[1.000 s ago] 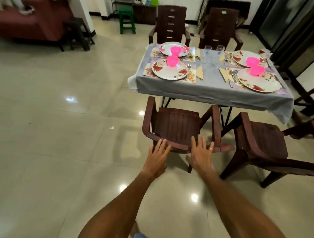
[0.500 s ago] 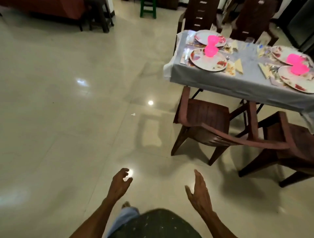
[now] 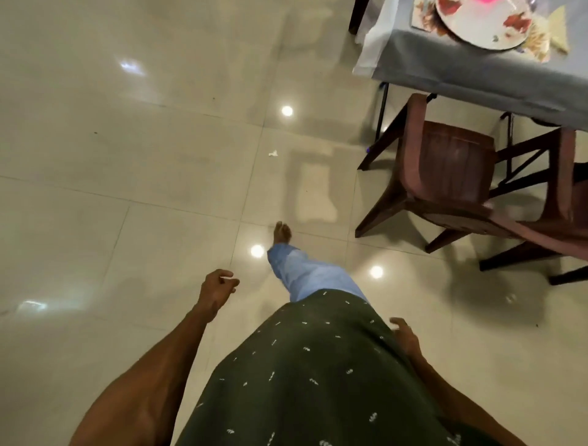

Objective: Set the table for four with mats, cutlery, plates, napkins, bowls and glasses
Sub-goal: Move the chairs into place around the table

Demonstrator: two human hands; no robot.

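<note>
The corner of the table with its grey cloth shows at the top right. On it lies a floral plate on a patterned mat, with a folded yellow napkin beside it and a sliver of a pink bowl at the frame's top edge. My left hand hangs over the floor, fingers loosely curled, holding nothing. My right hand is beside my green shirt, fingers apart, empty. Both hands are far from the table.
A brown plastic chair stands tucked under the table's near side, and part of a second chair is at the right edge. Glossy beige floor tiles fill the left. My bare foot steps forward. A small white scrap lies on the floor.
My hands have let go of the chair back and dropped to my sides. My view has swung down and left, away from the table, and I am walking.
</note>
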